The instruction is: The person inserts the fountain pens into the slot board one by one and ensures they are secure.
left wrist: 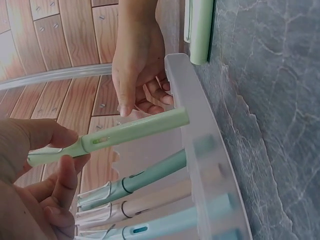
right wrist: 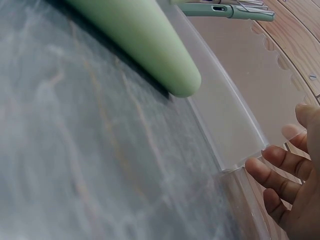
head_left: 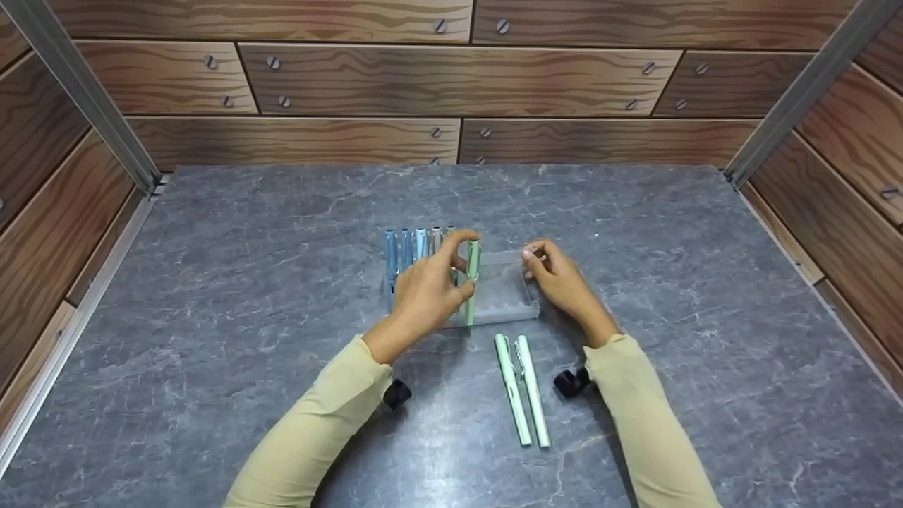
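My left hand (head_left: 427,291) pinches a light green pen (head_left: 473,262) near its capped upper end. The pen stands tilted over a translucent pen stand (head_left: 504,312), its lower end at the front ledge in the left wrist view. My right hand (head_left: 564,282) grips the stand's right edge, thumb in front and fingers behind. Left of the held pen, several pens lean in a row: a dark green pen (left wrist: 155,172), a beige pen (left wrist: 157,197), a light blue pen (left wrist: 165,224) and darker blue pens (head_left: 391,250), partly hidden by my left hand.
Two light green pens, a left one (head_left: 511,391) and a right one (head_left: 534,391), lie side by side in front of the stand, between my forearms. The grey marbled tabletop (head_left: 211,317) is bounded by wood-patterned walls (head_left: 451,81) at the back and sides.
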The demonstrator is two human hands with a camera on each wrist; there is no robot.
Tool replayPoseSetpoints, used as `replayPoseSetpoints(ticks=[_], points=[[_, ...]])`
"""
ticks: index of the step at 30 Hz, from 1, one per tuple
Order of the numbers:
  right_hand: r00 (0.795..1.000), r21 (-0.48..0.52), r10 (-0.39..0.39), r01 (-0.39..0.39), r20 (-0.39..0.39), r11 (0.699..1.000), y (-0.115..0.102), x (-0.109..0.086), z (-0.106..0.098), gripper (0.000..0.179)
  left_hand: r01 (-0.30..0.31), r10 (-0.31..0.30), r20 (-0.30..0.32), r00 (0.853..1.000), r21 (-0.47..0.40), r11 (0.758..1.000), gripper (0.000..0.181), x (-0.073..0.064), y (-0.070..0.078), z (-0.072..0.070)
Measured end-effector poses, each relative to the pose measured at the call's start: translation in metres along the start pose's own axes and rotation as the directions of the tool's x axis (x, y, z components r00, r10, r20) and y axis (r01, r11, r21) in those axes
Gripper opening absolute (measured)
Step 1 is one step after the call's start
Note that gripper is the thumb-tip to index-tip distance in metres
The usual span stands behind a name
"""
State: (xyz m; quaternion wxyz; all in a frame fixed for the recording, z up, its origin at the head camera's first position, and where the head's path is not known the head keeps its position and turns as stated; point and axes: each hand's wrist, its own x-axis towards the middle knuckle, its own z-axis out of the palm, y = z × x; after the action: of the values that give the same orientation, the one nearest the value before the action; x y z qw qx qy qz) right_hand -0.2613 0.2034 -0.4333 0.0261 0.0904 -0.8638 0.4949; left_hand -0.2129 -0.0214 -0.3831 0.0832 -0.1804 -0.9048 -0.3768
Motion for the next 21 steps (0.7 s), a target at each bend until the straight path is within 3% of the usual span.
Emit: replayPoseSetpoints(ticks=[6,12,21], points=[[1.000,-0.012,0.008,-0.008,0.014,1.000,-0.018,-0.008,-0.003,0.024,-0.010,0.010,-0.034,0.999,-0.002,1.000,0.058,0.002,0.000,-0.001],[1.000,-0.009,-0.005,0.005,0.020,1.000,-0.017,-0.008,-0.003,0.023,-0.022,0.023,-0.080,0.997,0.016,1.000,0.057,0.005,-0.002,0.001],[1.000,0.010,0.002,-0.002,0.010,1.000,-0.014,-0.006,-0.002,0.023,-0.012,0.012,-0.090,0.996,0.007,1.000,0.057,0.009,-0.005,0.005]])
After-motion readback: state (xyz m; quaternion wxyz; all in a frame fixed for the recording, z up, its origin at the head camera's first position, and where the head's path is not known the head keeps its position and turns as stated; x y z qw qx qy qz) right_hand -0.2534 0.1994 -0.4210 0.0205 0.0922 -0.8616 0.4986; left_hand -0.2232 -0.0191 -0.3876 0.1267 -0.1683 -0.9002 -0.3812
